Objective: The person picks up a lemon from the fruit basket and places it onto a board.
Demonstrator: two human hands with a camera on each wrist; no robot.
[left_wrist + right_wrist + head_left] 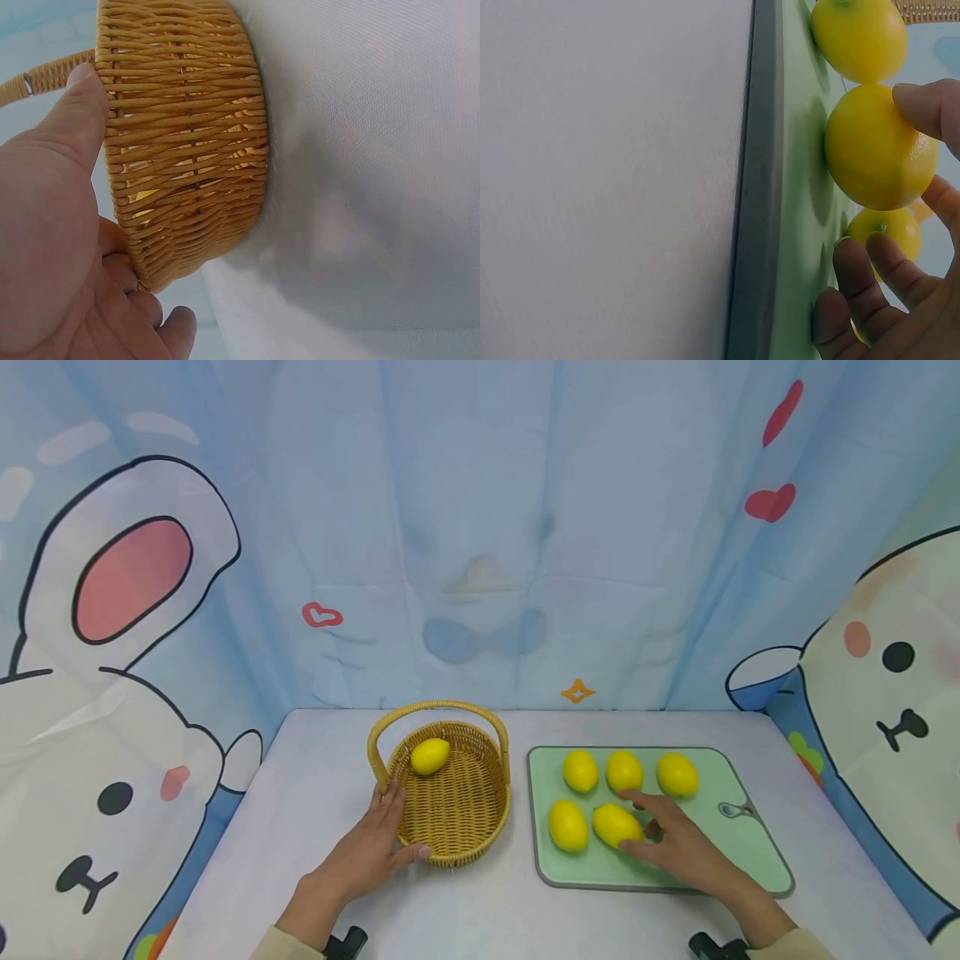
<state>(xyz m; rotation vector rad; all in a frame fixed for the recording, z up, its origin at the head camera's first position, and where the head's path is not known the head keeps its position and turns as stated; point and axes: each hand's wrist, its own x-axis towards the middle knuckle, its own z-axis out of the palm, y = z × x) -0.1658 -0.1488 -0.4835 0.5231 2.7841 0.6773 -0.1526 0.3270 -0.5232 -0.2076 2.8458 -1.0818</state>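
Note:
A wicker basket [450, 810] with an arched handle stands on the table, one lemon [430, 757] inside at its back left. My left hand [375, 843] holds the basket's left side; in the left wrist view its thumb [79, 97] lies on the rim. Several lemons lie on a pale green cutting board [720, 860] to the right. Around the near middle lemon [615, 824] my right hand [675, 843] is spread, thumb against it in the right wrist view. The index fingertip is partly hidden behind this lemon [877, 150]; the other fingers are apart from it.
Two lemons stand close by: one left of the reached one [567, 826] and another just behind it [624, 772]. A further lemon [677, 775] lies at the back right. A printed blue curtain [480, 527] hangs behind the white table [480, 918].

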